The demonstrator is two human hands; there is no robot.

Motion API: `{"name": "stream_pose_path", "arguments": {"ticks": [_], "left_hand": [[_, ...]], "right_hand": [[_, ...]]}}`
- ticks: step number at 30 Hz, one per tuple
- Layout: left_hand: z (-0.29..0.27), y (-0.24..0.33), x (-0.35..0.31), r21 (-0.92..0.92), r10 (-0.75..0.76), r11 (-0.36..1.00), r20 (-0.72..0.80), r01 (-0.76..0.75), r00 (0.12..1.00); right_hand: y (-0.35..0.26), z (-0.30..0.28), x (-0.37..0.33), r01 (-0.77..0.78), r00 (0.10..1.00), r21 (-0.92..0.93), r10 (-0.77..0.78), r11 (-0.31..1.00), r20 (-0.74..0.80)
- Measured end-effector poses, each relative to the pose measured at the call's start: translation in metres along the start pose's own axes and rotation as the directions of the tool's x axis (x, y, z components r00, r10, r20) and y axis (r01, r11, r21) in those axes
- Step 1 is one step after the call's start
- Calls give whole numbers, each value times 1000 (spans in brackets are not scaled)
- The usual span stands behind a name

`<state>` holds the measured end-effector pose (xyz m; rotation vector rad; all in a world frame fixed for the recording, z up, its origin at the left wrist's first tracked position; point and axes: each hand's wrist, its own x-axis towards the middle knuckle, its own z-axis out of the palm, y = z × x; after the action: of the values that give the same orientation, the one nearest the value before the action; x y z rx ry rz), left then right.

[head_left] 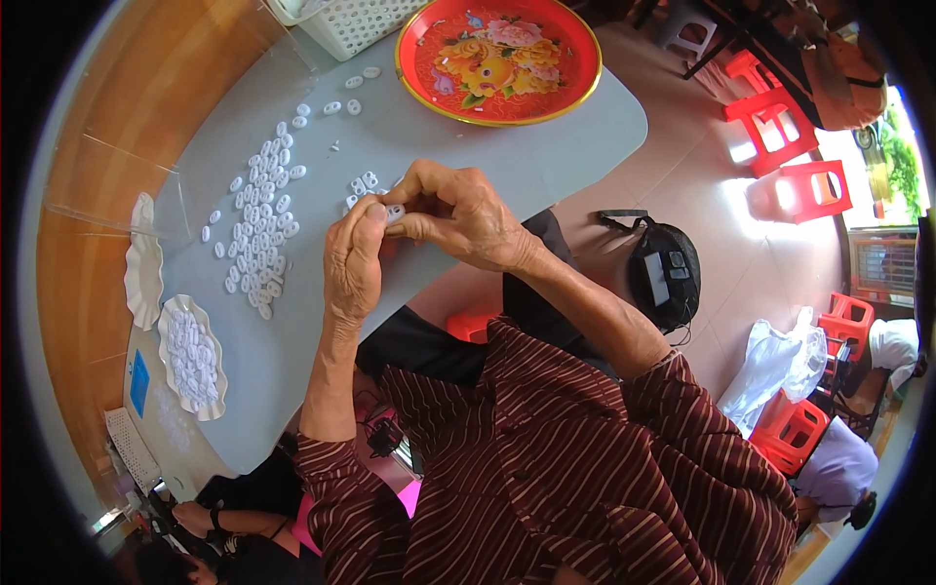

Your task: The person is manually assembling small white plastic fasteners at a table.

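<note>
From here, the small white piece (394, 213) is pinched between the left hand (355, 258) and right hand (458, 216), equally near, its long axis half-hidden by fingers, above the grey table (273, 375), a little cluster (365, 183) just beyond.

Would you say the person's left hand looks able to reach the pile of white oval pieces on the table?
Probably yes: the pile lies left of the left hand, with only tabletop showing between, though that hand meets the right hand at a small white piece.
</note>
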<state>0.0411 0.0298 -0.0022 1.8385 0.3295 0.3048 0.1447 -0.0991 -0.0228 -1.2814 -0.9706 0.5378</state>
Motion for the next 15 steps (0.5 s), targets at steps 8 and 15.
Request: {"name": "stream_pose_path", "arguments": {"ticks": [8,15], "left_hand": [[2,-5,5,97,122,989,-63,-116,990],[3,2,-2,130,202,973,-99,-189,974]], "right_hand": [[-5,-7,6,-170,986,177,167,969,32],[-8,-3,10,-152,987,161,159,975,-27]]}}
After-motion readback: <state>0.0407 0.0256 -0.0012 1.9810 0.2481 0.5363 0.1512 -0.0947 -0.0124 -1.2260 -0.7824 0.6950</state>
